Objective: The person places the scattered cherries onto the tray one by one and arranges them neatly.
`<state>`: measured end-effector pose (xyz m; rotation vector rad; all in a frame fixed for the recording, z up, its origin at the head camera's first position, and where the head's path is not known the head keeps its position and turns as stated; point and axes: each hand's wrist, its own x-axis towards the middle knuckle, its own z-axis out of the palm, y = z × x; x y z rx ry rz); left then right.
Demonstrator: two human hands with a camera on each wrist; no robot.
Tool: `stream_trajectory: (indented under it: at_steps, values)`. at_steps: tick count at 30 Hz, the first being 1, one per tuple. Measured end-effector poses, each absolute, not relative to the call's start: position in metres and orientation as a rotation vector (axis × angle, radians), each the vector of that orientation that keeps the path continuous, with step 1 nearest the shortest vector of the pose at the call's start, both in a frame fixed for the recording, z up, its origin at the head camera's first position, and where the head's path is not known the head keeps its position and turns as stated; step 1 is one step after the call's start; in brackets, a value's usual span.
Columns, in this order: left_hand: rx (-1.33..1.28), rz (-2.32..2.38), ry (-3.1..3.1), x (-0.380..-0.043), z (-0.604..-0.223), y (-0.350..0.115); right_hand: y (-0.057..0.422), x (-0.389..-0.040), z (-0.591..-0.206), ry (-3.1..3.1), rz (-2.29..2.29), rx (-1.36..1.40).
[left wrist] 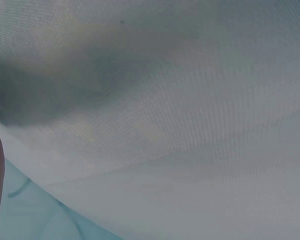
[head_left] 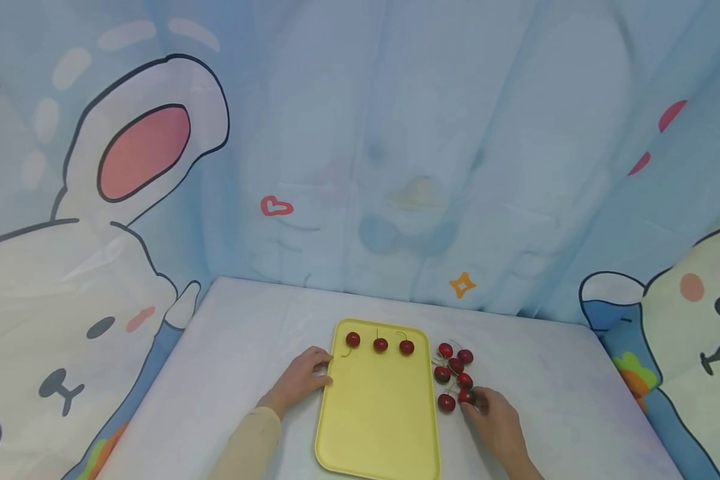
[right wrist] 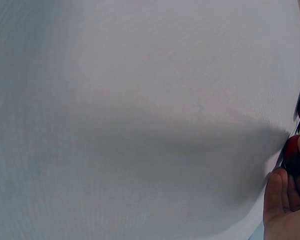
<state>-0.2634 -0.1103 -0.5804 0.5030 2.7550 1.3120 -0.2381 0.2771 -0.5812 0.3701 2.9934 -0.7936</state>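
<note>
A yellow rectangular tray (head_left: 378, 417) lies on the white-covered table, with three dark red cherries in a row near its far end, among them a middle cherry (head_left: 381, 345). At the tray's left rim, my left hand (head_left: 300, 377) touches the edge with its thumb and fingertips. My right hand (head_left: 497, 420) is right of the tray, its thumb and fingers around a cherry (right wrist: 293, 152) at the near end of a loose group. Several more cherries (head_left: 456, 365) with thin stems make up that group. The left wrist view shows mostly cloth and a sliver of the hand.
White cloth (head_left: 552, 380) covers the table on both sides of the tray. A light blue curtain (head_left: 360, 133) with cartoon rabbits hangs behind the table's far edge and along the sides.
</note>
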Motion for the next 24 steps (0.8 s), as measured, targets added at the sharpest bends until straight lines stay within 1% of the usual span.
stream_trajectory:
  at_steps: [7,14,19,24]
  values:
    - [0.502,1.318,2.743,-0.265,-0.582,-0.111,0.278,-0.237,-0.579,3.003,-0.841,0.347]
    - [0.526,1.316,2.757,-0.265,-0.584,-0.112,0.270,-0.236,-0.567,3.036,-0.894,0.294]
    - [0.528,1.323,2.747,-0.265,-0.585,-0.112,0.256,-0.239,-0.558,3.018,-0.978,0.221]
    - [0.511,1.325,2.737,-0.265,-0.583,-0.112,0.232,-0.247,-0.550,2.975,-1.086,0.143]
